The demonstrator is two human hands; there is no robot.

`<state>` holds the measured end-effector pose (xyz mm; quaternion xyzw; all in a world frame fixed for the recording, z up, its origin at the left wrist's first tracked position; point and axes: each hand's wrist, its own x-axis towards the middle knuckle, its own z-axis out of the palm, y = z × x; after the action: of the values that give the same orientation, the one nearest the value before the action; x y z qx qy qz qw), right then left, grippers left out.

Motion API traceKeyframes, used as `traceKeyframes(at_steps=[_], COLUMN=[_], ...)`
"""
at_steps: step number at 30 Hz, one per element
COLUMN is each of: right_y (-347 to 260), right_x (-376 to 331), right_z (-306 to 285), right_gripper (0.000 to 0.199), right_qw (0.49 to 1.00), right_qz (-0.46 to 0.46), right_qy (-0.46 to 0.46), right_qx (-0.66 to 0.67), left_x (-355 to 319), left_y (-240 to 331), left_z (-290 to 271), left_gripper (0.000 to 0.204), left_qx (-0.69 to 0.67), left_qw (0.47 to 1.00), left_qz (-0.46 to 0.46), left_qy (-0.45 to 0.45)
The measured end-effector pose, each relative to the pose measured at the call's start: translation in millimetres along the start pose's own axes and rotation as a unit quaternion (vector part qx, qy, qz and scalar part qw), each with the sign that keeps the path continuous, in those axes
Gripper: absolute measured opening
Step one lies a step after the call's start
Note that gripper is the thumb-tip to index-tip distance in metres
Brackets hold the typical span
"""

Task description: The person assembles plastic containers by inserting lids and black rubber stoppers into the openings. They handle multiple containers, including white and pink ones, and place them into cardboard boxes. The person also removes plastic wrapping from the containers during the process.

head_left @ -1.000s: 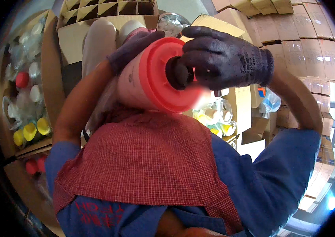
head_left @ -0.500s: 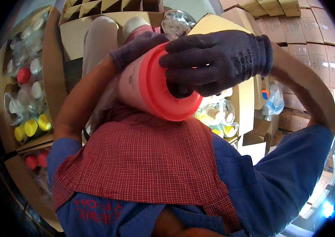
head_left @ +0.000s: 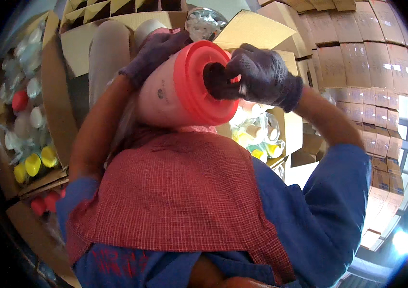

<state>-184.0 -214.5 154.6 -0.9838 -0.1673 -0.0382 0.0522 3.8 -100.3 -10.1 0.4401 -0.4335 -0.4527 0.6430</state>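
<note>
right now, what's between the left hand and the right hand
In the head view, the red lid of the tilted pale container lies between the left hand and the right hand; its dark centre is unclear.

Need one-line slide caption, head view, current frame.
Gloved left hand against a pale container, gloved right hand at the dark centre of its red top.

Gloved left hand (head_left: 160, 54) rests on side of pale pink tub (head_left: 160, 98), tilted over lap. Gloved right hand (head_left: 260, 77) at dark centre of its red lid (head_left: 197, 105). Open carton (head_left: 57, 96) of bottles left, metal bowl (head_left: 210, 35) beyond tub, stacked boxes (head_left: 373, 62) right.
</note>
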Motion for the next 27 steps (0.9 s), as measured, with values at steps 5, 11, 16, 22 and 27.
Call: traceKeyframes(at_steps=[5,11,16,22,27], right_y=[-5,-25,-1,5,9], right_x=[-45,-4,-26,11,30], right_z=[34,-12,-42,-46,-52], right_gripper=[0.028,0.031,0.02,0.034,0.039], right_qw=[0.918,0.712,0.995,0.953,0.928], right_qz=[0.359,0.563,-0.01,-0.245,-0.312], right_qy=[0.071,-0.029,0.055,-0.073,-0.123], right_qx=[0.154,0.418,-0.081,-0.161,-0.163], left_x=[9,7,5,-8,1], left_y=[-12,0,-16,13,-16], left_z=[8,2,-6,18,2], left_gripper=[0.045,0.044,0.032,0.019,0.021], left_qx=[0.194,0.173,0.18,0.1,0.119], left_qw=[0.974,0.972,0.974,0.982,0.981], left_qz=[-0.04,-0.13,0.137,0.157,0.147], left_qy=[0.106,0.088,-0.013,-0.041,-0.046])
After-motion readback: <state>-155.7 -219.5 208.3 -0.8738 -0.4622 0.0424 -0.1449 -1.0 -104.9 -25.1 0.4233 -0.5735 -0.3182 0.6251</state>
